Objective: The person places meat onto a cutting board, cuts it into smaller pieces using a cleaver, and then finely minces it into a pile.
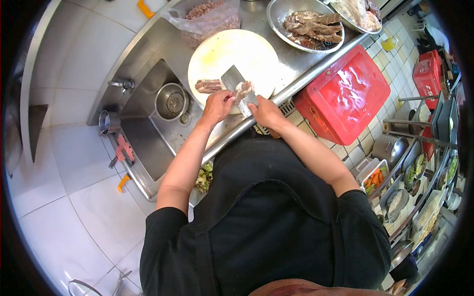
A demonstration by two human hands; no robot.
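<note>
Leftward of the round cutting board (247, 49): sink (148, 143) holding a steel bowl (170, 101). On the board's near edge: meat strip (208, 86); left hand (216, 106), curled beside the meat piece (243, 90), grip unclear; cleaver (232, 79), long axis pointing away from the body; right hand (266, 113), closed round its handle. Beyond the board: steel pan (276, 12) of cooked meat.

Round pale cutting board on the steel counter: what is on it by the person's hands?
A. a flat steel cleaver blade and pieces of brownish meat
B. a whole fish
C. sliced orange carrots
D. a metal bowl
A: a flat steel cleaver blade is on the round pale cutting board with pieces of brownish meat beside it, by the left hand and right hand.
</note>
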